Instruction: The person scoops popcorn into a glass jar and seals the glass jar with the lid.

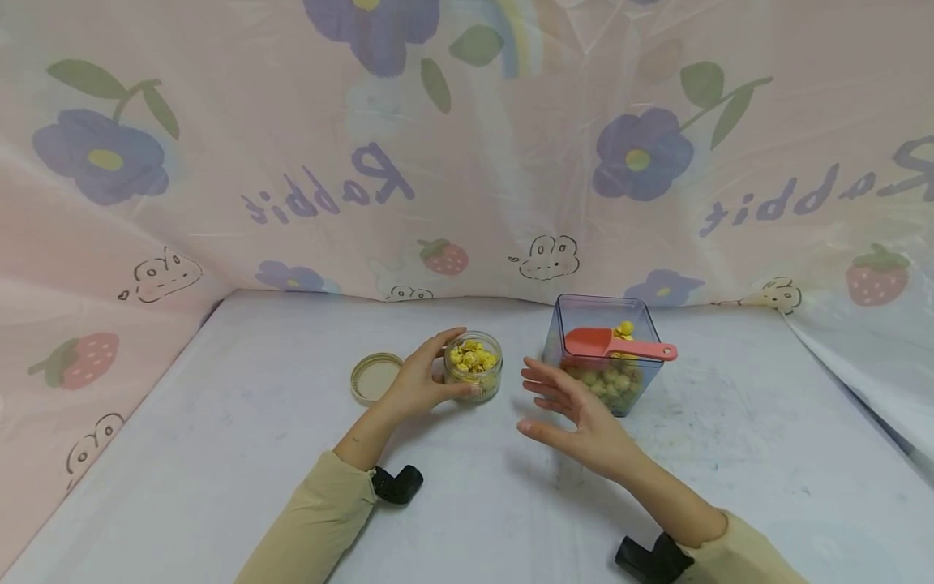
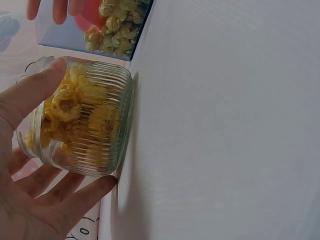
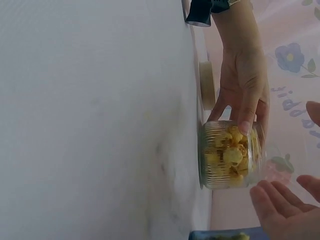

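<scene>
A ribbed glass jar (image 1: 493, 384) holding yellow popcorn (image 1: 473, 357) stands uncovered on the table. My left hand (image 1: 422, 384) grips it from the left, thumb across the front and fingers round the back. In the left wrist view the thumb presses the glass of the jar (image 2: 107, 120) near its rim. To the right of the jar, my right hand (image 1: 584, 422) hangs with fingers spread and nothing in it, just in front of a clear square container (image 1: 606, 300). Popcorn fills the container's lower part, and a red scoop (image 1: 593, 343) lies across its top, handle over the right rim.
Left of the jar, partly behind the left hand, a round lid (image 1: 374, 380) with a gold-toned rim lies on the white table (image 1: 219, 454). A printed pink curtain (image 1: 467, 186) hangs along the back and left side. Black wrist devices (image 1: 397, 485) sit at both sleeves.
</scene>
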`<state>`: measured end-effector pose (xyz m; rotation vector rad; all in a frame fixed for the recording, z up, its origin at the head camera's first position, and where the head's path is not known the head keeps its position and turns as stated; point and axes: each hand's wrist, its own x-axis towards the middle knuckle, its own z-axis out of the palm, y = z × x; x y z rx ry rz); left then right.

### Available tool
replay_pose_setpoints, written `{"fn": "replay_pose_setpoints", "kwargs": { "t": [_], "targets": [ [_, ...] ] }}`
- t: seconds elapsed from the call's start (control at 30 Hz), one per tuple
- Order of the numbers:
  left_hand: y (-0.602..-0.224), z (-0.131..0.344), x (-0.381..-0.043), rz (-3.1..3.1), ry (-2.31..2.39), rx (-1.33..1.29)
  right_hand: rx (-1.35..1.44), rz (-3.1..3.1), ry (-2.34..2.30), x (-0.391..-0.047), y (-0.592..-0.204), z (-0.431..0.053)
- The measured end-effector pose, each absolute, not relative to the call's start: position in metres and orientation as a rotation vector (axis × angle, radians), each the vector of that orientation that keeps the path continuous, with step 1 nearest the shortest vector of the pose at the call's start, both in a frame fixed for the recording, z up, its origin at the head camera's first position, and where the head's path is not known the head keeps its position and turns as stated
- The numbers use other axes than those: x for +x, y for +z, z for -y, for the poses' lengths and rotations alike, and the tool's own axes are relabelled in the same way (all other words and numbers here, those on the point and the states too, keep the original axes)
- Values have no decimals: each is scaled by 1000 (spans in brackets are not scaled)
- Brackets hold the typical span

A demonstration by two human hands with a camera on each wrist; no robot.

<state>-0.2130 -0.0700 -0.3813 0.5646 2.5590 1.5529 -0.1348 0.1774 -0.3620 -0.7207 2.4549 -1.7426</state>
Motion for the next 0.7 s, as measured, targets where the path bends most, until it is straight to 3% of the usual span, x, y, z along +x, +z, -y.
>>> {"fn": "replay_pose_setpoints", "kwargs": {
  "t": [0.7],
  "targets": [
    [-381, 70, -212, -2555, 1578, 575, -665, -2431, -1670, -151, -365, -161]
  ]
}}
